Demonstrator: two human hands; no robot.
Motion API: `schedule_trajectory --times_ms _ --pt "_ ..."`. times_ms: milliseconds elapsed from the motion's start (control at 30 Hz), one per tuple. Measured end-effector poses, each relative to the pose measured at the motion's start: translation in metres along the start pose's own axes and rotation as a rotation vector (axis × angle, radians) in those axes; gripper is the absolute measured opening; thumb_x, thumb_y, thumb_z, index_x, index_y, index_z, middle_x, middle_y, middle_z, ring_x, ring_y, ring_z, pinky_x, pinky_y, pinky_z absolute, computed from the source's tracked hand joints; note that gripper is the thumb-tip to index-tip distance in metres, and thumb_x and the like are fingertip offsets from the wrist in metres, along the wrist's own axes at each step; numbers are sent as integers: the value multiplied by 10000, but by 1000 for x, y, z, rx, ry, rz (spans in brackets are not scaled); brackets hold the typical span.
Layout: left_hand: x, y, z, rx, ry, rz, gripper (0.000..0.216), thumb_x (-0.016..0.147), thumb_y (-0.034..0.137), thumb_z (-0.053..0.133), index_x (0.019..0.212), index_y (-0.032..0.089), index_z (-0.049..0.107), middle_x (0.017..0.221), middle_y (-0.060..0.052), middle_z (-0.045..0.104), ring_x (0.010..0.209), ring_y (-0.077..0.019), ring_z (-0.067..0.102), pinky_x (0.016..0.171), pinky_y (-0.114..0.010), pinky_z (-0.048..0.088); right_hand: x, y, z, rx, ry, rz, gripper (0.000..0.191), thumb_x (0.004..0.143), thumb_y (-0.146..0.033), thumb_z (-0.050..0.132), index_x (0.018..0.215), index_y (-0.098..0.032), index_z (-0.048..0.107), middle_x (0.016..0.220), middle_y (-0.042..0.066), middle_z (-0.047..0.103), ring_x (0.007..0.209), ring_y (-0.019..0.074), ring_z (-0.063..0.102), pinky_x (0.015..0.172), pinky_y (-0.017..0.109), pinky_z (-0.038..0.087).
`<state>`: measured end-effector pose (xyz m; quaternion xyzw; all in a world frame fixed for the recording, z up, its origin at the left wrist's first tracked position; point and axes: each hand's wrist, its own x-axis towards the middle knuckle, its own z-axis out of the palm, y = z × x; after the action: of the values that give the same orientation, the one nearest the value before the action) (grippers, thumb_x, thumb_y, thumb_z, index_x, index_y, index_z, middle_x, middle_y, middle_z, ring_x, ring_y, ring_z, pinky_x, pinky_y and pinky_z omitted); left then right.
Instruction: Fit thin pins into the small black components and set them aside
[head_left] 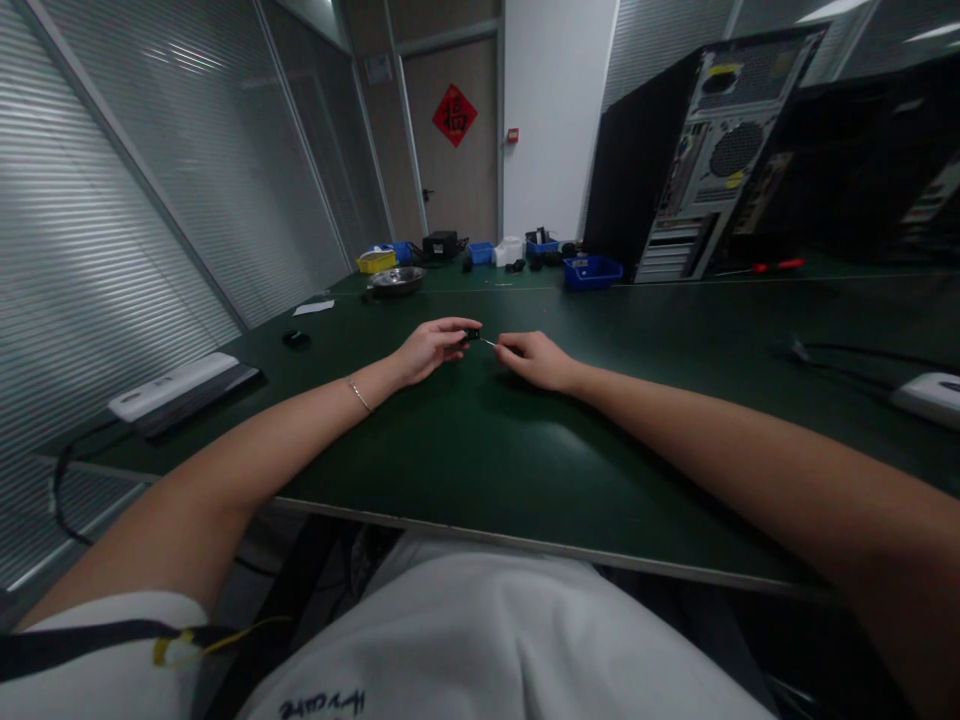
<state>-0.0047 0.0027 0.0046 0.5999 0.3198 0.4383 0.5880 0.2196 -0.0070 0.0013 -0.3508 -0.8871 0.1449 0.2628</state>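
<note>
Over the middle of the green tabletop, my left hand pinches a small black part between thumb and fingers. What kind of part it is cannot be made out. My right hand, just to the right, is closed around a thin tool whose slim metal shaft sticks out leftward. The shaft's tip points at the black part and lies at or very near it; contact is too small to tell. The tool's handle is hidden inside my right fingers.
A white-and-black device and a small black object lie on the left. Farther back stand a metal bowl, a yellow tray and a blue bin. A computer tower and red screwdriver are back right.
</note>
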Motion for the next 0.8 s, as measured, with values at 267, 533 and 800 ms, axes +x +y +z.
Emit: schedule_trajectory --times_ms 267,533,800 --pt "-3 1 5 82 -2 64 258 679 152 728 935 130 711 939 -77 661 779 -126 587 693 -251 463 0 -1 -1 8 -6 15 325 899 -395 376 774 -162 565 654 7 543 603 119 464 582 237 303" --pt "-1 -1 6 80 -8 106 286 661 175 757 937 111 716 905 -87 676 789 -131 600 751 -280 479 0 -1 0 -19 8 24 310 893 -393 383 763 -168 552 637 3 535 585 118 466 572 236 300" --pt "-1 -5 4 139 2 117 288 677 207 750 941 97 713 872 -96 679 750 -138 613 763 -305 496 -1 -4 -1 -69 -6 22 300 894 -383 390 806 -176 588 678 14 568 595 120 474 571 239 295"
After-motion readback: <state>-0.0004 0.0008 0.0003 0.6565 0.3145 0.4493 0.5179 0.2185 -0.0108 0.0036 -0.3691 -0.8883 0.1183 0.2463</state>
